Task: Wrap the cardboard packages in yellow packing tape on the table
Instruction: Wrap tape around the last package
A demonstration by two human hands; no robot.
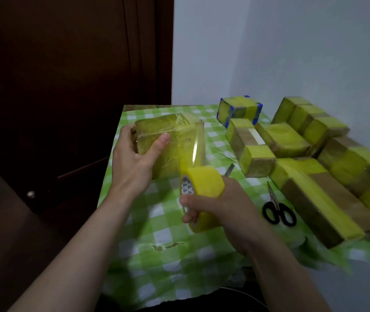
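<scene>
Near the far left corner of the counter, on a green-and-white checked cloth: a blocky cardboard package, glossy under yellow film, with squared edges. Gripped at its left end by the left hand, thumb laid flat along the near top edge, fingers curled round the far side, forearm reaching in from the lower left.

Just in front, lifted off the cloth, a fat roll of yellow packing tape with a printed white core. Clasped by the right hand, thumb across the open core, wrist bent inward. Stretched taut from roll to package, a shiny translucent strip.

To the right, black-handled scissors lying flat beside a cluster of long wrapped boxes, banded yellow over bare brown cardboard.
</scene>
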